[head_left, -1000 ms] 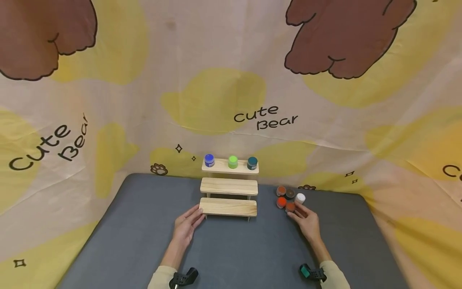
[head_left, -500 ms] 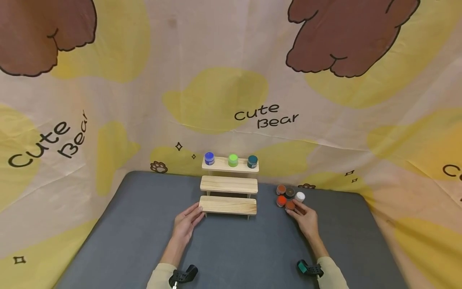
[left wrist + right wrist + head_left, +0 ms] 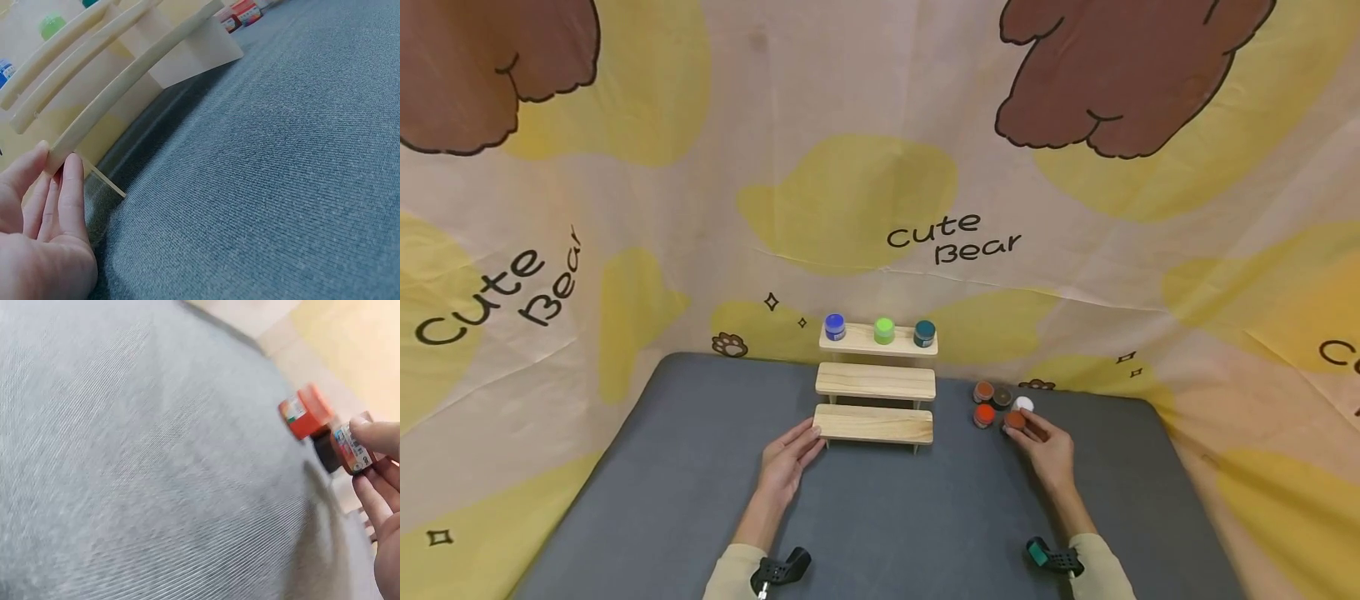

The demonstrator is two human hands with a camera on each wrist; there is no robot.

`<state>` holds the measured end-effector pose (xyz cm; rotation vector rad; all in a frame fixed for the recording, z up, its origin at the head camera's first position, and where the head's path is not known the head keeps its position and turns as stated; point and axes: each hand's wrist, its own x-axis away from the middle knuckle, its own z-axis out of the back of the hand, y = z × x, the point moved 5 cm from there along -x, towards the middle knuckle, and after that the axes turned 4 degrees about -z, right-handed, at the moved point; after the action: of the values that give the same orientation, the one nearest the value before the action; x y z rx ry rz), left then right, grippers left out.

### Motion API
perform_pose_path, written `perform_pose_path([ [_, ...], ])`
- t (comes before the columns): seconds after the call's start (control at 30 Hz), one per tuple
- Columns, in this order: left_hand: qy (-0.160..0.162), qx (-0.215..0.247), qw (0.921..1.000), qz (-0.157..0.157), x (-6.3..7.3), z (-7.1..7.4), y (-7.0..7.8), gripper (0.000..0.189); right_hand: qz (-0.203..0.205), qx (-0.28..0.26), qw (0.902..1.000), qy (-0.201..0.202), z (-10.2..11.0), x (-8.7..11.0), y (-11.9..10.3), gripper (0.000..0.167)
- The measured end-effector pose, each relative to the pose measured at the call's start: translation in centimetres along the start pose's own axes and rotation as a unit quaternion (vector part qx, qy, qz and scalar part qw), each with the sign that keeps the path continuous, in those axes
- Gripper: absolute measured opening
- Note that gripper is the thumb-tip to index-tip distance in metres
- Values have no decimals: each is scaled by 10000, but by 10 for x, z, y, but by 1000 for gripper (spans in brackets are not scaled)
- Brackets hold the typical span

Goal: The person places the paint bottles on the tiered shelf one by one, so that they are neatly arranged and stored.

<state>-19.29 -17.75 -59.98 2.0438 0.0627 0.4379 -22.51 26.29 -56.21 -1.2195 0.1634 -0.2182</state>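
Observation:
A three-step wooden display stand (image 3: 874, 424) stands on the dark grey table. My left hand (image 3: 782, 472) pinches the left end of its lowest step, thumb on one side and fingers underneath, as the left wrist view shows. My right hand (image 3: 1051, 458) holds a reddish-brown paint jar (image 3: 354, 449) between thumb and fingers, its printed label showing. Beside it are a bright red-orange paint jar (image 3: 984, 416), another brown-orange jar (image 3: 983, 392), a dark brown jar (image 3: 1002, 397) and a white-lidded jar (image 3: 1023, 404), partly hidden behind my right fingers.
Blue (image 3: 835, 327), light green (image 3: 884, 331) and dark teal (image 3: 925, 334) paint jars stand along the top step. The middle step (image 3: 876, 382) and lowest step are bare wood. A bear-print cloth (image 3: 850, 208) hangs behind and around the table (image 3: 880, 533).
My right hand has drawn the reddish-brown jar a little to the right, away from the red-orange one. My left hand keeps its place on the stand.

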Motion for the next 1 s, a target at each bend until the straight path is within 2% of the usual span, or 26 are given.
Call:
perform_pose_path([
  [0.3,-7,-15,10000,-26,-1,0,0,50,181,-141,9997,-16,3,-4,-19,54],
  [0.47,5,-6,10000,-25,0,0,-1,51,328,73,9994,-47,4,-4,-30,53],
  [1.0,1,192,9998,17,-1,-1,0,51,548,-141,9972,-497,-9,-7,-60,55],
])
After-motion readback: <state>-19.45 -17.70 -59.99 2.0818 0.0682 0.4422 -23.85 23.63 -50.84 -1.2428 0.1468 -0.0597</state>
